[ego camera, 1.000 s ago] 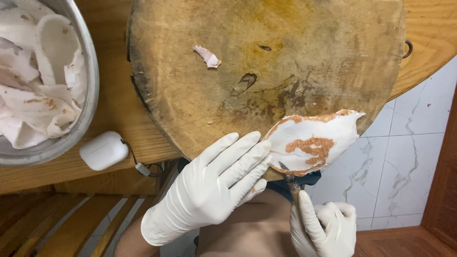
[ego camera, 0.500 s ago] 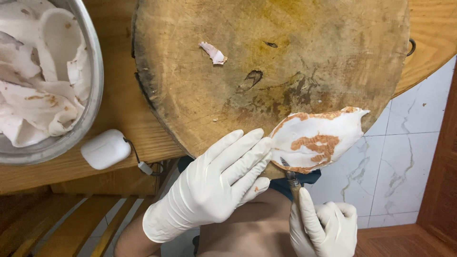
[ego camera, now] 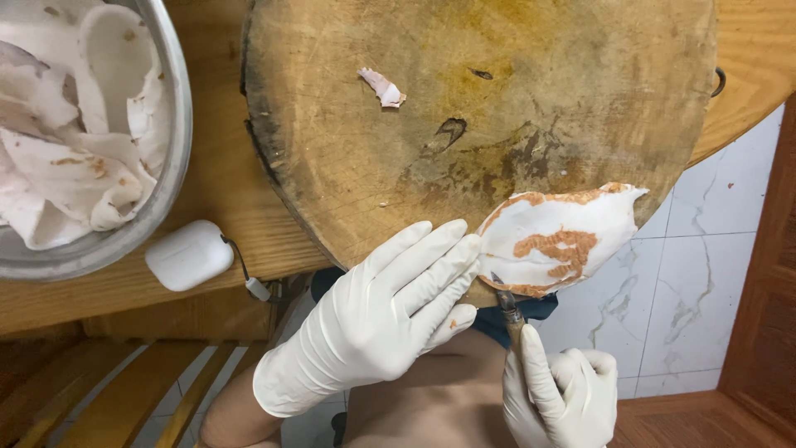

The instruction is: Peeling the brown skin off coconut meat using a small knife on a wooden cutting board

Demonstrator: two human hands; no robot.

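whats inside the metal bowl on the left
The metal bowl holds a heap of white peeled pieces, some with brown flecks. They cover the bowl's bottom, and the frame edge cuts off its far side.
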